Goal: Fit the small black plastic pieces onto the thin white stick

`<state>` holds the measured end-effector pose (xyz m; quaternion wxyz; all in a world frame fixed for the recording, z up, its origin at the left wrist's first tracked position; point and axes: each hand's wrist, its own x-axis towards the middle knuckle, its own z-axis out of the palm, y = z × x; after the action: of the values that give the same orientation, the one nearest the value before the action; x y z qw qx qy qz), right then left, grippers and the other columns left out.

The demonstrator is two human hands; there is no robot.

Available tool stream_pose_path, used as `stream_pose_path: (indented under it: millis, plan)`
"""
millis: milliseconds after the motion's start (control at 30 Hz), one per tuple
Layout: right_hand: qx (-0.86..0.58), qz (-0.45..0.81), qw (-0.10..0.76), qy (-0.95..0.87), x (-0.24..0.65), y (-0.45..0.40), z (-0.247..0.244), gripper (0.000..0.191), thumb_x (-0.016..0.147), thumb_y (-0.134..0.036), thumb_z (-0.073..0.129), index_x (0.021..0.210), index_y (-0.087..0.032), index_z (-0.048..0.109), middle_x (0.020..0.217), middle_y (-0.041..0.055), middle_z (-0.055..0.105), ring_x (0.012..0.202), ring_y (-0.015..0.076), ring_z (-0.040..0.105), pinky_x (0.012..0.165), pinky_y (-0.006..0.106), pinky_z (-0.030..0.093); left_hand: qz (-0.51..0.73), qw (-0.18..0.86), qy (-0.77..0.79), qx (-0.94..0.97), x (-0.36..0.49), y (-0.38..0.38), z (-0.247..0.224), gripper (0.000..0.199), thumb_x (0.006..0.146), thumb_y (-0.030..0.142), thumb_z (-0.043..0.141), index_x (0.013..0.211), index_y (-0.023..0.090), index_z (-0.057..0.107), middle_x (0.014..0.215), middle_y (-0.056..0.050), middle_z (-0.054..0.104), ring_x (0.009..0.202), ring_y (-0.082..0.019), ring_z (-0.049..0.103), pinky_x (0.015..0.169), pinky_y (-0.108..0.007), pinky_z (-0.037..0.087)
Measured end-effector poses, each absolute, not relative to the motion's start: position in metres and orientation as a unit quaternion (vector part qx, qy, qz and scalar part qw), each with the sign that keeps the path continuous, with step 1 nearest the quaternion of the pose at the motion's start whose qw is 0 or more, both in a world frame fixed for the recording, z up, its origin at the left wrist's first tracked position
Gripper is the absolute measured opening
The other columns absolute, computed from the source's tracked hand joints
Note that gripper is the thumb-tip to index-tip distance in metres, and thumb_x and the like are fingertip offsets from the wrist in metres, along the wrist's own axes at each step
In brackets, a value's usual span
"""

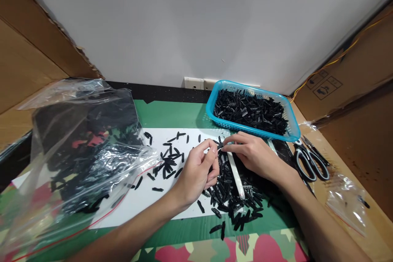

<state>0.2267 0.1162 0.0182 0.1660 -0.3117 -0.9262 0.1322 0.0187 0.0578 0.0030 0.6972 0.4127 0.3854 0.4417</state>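
Note:
My left hand (199, 170) is closed, its thumb and fingers pinched at a small black piece (220, 146) between the two hands. From the other side, the fingertips of my right hand (245, 149) close on the same piece. Below my hands lies a pile of small black pieces (225, 188), with a white strip (237, 178) resting across it. More loose black pieces (168, 161) are scattered on the white sheet (123, 215) to the left.
A blue basket (254, 129) of black pieces stands behind my right hand. Clear plastic bags (101, 151) cover the left side. Scissors (310, 161) and a small bag (345, 200) lie at the right. Cardboard (359, 131) and a wall (184, 20) surround the table.

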Motion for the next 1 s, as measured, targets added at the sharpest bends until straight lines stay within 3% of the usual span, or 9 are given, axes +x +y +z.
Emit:
stream_pose_path:
  millis: [167, 333, 467, 633, 767, 900, 1000]
  plan:
    - [-0.294, 0.108, 0.171, -0.934, 0.224, 0.116, 0.021, 0.038, 0.096, 0.0, 0.055, 0.114, -0.027, 0.076, 0.119, 0.0066, 0.076, 0.095, 0.0231, 0.066, 0.079, 0.037, 0.057, 0.452, 0.688, 0.392, 0.411, 0.018, 0.059, 0.003, 0.038, 0.102, 0.057, 0.052, 0.086, 0.024, 0.041, 0.05, 0.011, 0.04, 0.035, -0.004, 0.027, 0.035, -0.012, 0.025]
    - [-0.287, 0.107, 0.168, -0.937, 0.223, 0.115, 0.016, 0.037, 0.096, 0.002, 0.051, 0.109, -0.023, 0.074, 0.111, 0.0084, 0.077, 0.096, 0.0242, 0.065, 0.081, 0.038, 0.057, 0.469, 0.683, 0.392, 0.399, 0.018, 0.061, 0.003, 0.038, 0.104, 0.055, 0.05, 0.085, 0.024, 0.038, 0.05, 0.012, 0.04, 0.034, -0.004, 0.027, 0.035, -0.012, 0.023]
    - [-0.27, 0.134, 0.226, -0.926, 0.227, 0.116, 0.012, 0.033, 0.098, 0.0, 0.048, 0.101, -0.02, 0.074, 0.109, 0.0104, 0.077, 0.096, 0.0237, 0.071, 0.08, 0.037, 0.059, 0.479, 0.68, 0.396, 0.389, 0.019, 0.061, 0.003, 0.038, 0.104, 0.055, 0.05, 0.085, 0.024, 0.039, 0.05, 0.012, 0.04, 0.035, -0.004, 0.027, 0.035, -0.011, 0.024]
    - [-0.28, 0.227, 0.381, -0.852, 0.228, 0.111, 0.02, 0.018, 0.097, -0.01, 0.062, 0.097, -0.022, 0.075, 0.104, 0.0078, 0.08, 0.095, 0.0216, 0.076, 0.083, 0.036, 0.062, 0.481, 0.674, 0.399, 0.394, 0.019, 0.06, 0.004, 0.038, 0.103, 0.055, 0.051, 0.085, 0.024, 0.039, 0.049, 0.012, 0.039, 0.033, -0.004, 0.027, 0.034, -0.012, 0.024]
    - [-0.306, 0.394, 0.493, -0.713, 0.217, 0.105, 0.027, 0.007, 0.093, -0.017, 0.073, 0.095, -0.022, 0.077, 0.097, 0.0063, 0.078, 0.085, 0.0205, 0.075, 0.079, 0.037, 0.063, 0.472, 0.678, 0.393, 0.404, 0.02, 0.06, 0.003, 0.038, 0.102, 0.055, 0.053, 0.086, 0.024, 0.04, 0.049, 0.012, 0.04, 0.034, -0.004, 0.029, 0.034, -0.012, 0.025]
    - [-0.279, 0.535, 0.479, -0.638, 0.208, 0.103, 0.025, 0.002, 0.089, -0.021, 0.079, 0.089, -0.019, 0.078, 0.091, 0.0059, 0.074, 0.072, 0.0171, 0.071, 0.068, 0.033, 0.061, 0.453, 0.696, 0.379, 0.409, 0.02, 0.059, 0.004, 0.038, 0.1, 0.055, 0.059, 0.086, 0.023, 0.043, 0.05, 0.012, 0.039, 0.037, -0.003, 0.026, 0.036, -0.012, 0.027]
    - [-0.293, 0.53, 0.489, -0.628, 0.207, 0.103, 0.024, 0.005, 0.09, -0.021, 0.08, 0.086, -0.02, 0.076, 0.087, 0.0048, 0.074, 0.08, 0.0186, 0.071, 0.076, 0.033, 0.06, 0.453, 0.696, 0.375, 0.412, 0.021, 0.059, 0.005, 0.039, 0.098, 0.054, 0.062, 0.084, 0.023, 0.042, 0.049, 0.012, 0.039, 0.037, -0.003, 0.026, 0.035, -0.012, 0.027]
